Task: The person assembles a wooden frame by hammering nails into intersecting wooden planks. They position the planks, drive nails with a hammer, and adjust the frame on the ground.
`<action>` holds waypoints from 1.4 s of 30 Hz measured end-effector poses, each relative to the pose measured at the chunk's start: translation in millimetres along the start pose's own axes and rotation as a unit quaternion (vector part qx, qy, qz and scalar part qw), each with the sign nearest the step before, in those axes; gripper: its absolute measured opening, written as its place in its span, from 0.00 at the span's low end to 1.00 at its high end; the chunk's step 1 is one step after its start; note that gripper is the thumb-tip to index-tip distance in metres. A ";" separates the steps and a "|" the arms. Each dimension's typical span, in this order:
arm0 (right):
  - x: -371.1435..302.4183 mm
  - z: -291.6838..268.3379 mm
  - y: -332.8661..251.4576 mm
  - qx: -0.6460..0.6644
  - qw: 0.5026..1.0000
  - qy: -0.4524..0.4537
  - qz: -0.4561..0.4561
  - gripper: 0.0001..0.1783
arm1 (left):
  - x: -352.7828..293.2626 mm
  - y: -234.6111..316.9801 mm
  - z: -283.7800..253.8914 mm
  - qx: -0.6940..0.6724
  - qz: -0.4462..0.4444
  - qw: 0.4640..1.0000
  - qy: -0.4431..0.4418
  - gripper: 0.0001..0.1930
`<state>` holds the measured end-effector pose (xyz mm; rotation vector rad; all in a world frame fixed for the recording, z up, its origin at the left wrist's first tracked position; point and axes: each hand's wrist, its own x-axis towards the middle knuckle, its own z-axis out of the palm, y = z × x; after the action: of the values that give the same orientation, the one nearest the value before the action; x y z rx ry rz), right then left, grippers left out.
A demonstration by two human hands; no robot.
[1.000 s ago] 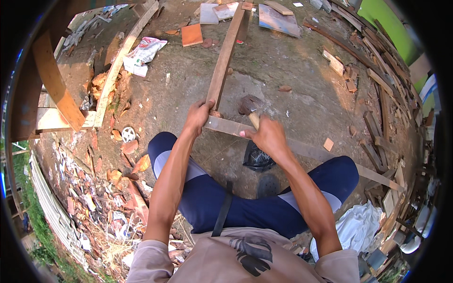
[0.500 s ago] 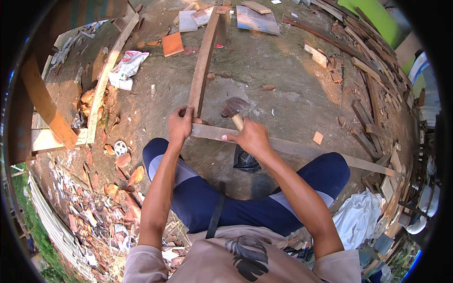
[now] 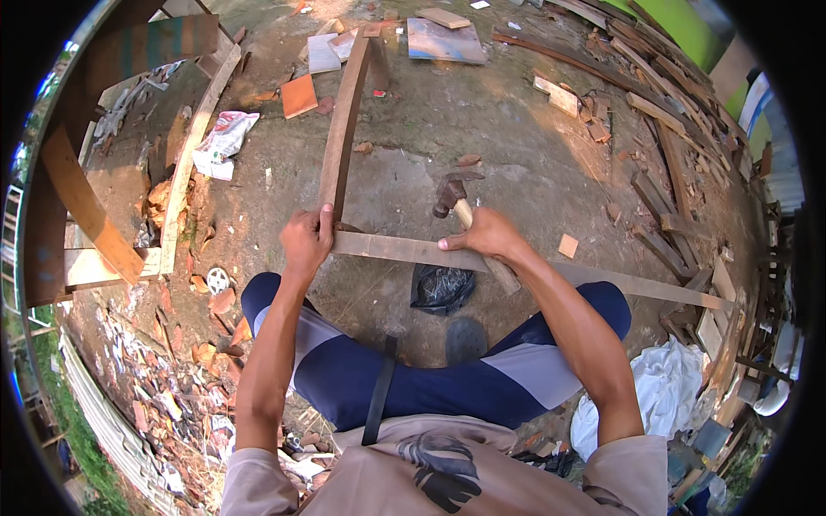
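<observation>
My left hand (image 3: 305, 244) is closed around the corner where a long wooden beam (image 3: 347, 129) meets a thin wooden strip (image 3: 391, 248). The beam runs away from me, while the strip stretches rightward above my knees. A claw hammer (image 3: 463, 211) is in my right hand (image 3: 492, 234), its dark head beyond the strip and its handle end showing on my side. My right thumb lies against the strip. Under the strip, a black plastic bag (image 3: 442, 287) rests on the ground between my legs.
Several scrap timbers (image 3: 667, 191) are piled along the right. A white sheet (image 3: 658, 391) lies by my right leg. To the left stand a wooden frame (image 3: 185, 163) and a printed sack (image 3: 225, 144). Leaves and litter (image 3: 185, 378) cover the lower left. Tiles and boards (image 3: 446, 41) lie ahead.
My right hand has slid rightward along the strip with the hammer. The hammer has turned, so its claw and handle end now show. My left hand keeps its hold on the corner.
</observation>
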<state>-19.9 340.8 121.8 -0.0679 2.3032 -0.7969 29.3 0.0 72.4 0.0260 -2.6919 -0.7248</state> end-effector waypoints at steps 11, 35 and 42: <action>-0.6 1.9 7.2 0.054 0.996 -0.065 0.007 0.36 | -0.8 8.2 2.6 0.012 -0.023 1.000 -0.007 0.19; -5.3 -41.8 35.5 0.000 0.983 0.161 0.088 0.29 | 80.5 91.7 54.6 0.076 -0.053 0.933 -0.348 0.12; 24.9 -40.2 90.9 0.113 0.965 0.167 0.164 0.25 | 73.9 69.4 260.8 0.157 0.061 0.781 -0.601 0.18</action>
<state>-49.1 429.2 78.9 0.5780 2.4208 -0.9433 -123.4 178.4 -79.7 -0.7804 -3.9259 -0.2015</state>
